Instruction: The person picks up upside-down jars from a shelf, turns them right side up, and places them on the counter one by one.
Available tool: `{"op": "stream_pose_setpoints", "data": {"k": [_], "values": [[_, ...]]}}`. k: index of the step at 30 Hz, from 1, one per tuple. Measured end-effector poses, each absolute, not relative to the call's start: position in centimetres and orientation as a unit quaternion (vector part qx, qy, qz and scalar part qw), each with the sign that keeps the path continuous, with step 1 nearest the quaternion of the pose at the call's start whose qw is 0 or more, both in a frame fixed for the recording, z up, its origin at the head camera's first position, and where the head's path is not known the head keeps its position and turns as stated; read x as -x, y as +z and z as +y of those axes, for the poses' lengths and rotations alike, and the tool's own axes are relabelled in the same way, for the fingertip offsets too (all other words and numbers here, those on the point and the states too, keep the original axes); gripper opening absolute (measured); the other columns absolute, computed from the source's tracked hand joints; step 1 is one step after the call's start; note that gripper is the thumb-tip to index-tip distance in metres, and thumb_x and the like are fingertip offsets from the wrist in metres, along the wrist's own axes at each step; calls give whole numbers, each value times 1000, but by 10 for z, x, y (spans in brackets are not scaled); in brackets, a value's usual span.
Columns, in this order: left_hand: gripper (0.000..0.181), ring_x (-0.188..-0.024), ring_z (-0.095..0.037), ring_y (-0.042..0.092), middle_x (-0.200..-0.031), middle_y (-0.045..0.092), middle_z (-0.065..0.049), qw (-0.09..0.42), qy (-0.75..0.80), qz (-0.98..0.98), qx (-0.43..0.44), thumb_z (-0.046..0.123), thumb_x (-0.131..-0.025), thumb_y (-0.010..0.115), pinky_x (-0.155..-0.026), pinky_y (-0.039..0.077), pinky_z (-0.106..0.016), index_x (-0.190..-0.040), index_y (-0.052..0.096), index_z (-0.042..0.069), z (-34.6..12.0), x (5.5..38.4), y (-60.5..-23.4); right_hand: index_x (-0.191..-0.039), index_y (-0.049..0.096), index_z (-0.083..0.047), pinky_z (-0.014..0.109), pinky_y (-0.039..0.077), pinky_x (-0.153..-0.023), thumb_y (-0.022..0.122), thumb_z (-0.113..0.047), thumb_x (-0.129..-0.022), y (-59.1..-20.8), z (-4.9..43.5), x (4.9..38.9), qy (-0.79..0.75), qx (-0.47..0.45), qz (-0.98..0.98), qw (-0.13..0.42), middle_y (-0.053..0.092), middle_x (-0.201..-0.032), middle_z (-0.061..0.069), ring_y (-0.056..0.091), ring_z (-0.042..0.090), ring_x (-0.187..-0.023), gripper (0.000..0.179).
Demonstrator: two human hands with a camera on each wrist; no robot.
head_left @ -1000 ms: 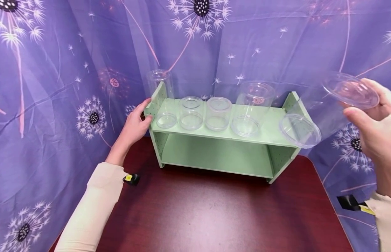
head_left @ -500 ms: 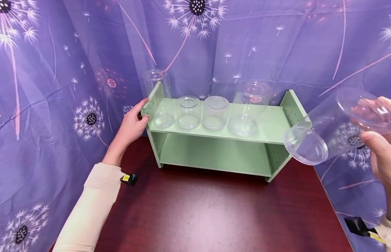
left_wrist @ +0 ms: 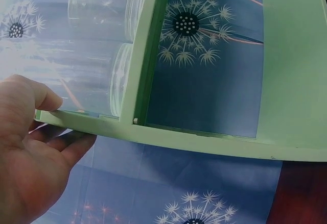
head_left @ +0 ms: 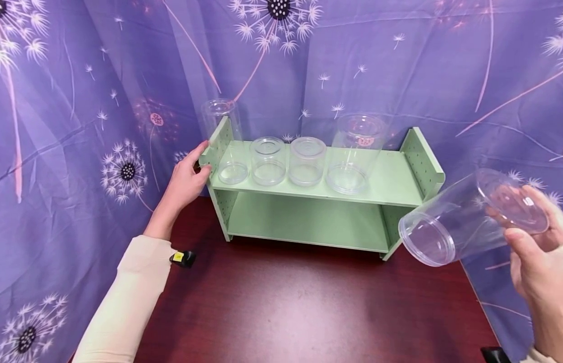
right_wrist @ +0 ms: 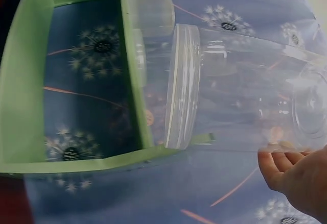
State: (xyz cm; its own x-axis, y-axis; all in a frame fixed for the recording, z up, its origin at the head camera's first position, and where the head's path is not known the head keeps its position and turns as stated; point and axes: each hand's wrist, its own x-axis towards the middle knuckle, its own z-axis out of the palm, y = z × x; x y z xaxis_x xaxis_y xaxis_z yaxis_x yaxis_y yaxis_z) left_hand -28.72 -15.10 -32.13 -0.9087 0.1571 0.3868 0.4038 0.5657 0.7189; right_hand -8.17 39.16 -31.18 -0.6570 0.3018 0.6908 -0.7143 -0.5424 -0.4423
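One clear jar (head_left: 467, 222), tilted, near the right front corner of the shelf (head_left: 308, 219) | right hand (head_left: 542, 262) grasps one end; left hand (head_left: 186, 177) pinches left edge | end-only grip could let it drop

Same green shelf (head_left: 304, 219), wrist views closer

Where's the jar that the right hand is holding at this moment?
In the head view, the clear jar is at the right, tilted in the right hand, off the green shelf and nearest its right end panel.
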Motion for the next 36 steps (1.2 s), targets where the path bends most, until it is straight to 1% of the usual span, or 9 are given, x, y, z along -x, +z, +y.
{"op": "stream_pose_setpoints", "data": {"k": [4,8,11,16,18,22,25,30,36], "values": [[64,-119,-32,56,-161,41,-13,143,-440,-871,166,12,-101,54,-98,45,-48,-162,35,12,-151,287,-321,-139,39,28,47,54,-101,57,34,-83,-329,390,77,840,-280,-355,299,58,-130,41,61,44,-122,59],[65,-125,-32,54,-162,40,-13,147,-443,-868,171,10,-100,54,-103,44,-49,-162,35,11,-151,287,-322,-141,36,29,51,51,-103,42,35,-89,-350,389,74,853,-273,-341,286,53,-133,44,59,47,-125,53],[65,-129,-33,52,-162,39,-13,151,-440,-868,173,10,-101,55,-105,43,-50,-162,35,11,-152,288,-322,-143,35,27,50,49,-104,35,34,-91,-370,388,72,866,-252,-336,270,53,-134,44,60,49,-122,52],[64,-129,-33,53,-162,39,-12,153,-439,-868,175,10,-101,55,-104,44,-49,-162,35,11,-154,289,-325,-145,38,22,44,48,-105,41,30,-94,-401,387,69,877,-208,-348,257,58,-132,39,67,46,-112,51],[64,-124,-33,55,-162,39,-12,151,-441,-867,175,10,-101,55,-100,45,-48,-162,35,11,-154,289,-326,-146,38,21,42,47,-106,42,27,-96,-413,386,68,879,-204,-350,252,59,-132,38,67,45,-112,50],[64,-118,-31,55,-163,39,-11,150,-446,-865,173,11,-101,55,-97,45,-47,-162,35,12,-153,290,-327,-145,39,20,44,47,-107,38,26,-98,-434,384,66,890,-203,-330,241,60,-129,40,65,46,-117,48],[65,-118,-32,54,-163,39,-10,149,-449,-864,171,11,-101,55,-98,44,-48,-162,35,14,-152,290,-327,-144,40,21,47,48,-106,37,26,-98,-447,380,65,897,-193,-317,241,60,-127,41,63,46,-120,46],[64,-125,-32,54,-163,39,-11,152,-455,-861,169,11,-101,55,-104,44,-49,-162,35,13,-152,290,-330,-143,44,18,43,49,-105,37,24,-99,-465,370,63,898,-160,-331,241,63,-126,37,66,42,-118,45],[68,-132,-35,55,-158,43,-20,147,-484,-849,156,12,-102,57,-109,46,-49,-164,29,10,-153,286,-339,-141,47,16,40,50,-104,38,23,-100,-480,355,65,897,-119,-352,239,66,-124,31,68,35,-116,43]]}}
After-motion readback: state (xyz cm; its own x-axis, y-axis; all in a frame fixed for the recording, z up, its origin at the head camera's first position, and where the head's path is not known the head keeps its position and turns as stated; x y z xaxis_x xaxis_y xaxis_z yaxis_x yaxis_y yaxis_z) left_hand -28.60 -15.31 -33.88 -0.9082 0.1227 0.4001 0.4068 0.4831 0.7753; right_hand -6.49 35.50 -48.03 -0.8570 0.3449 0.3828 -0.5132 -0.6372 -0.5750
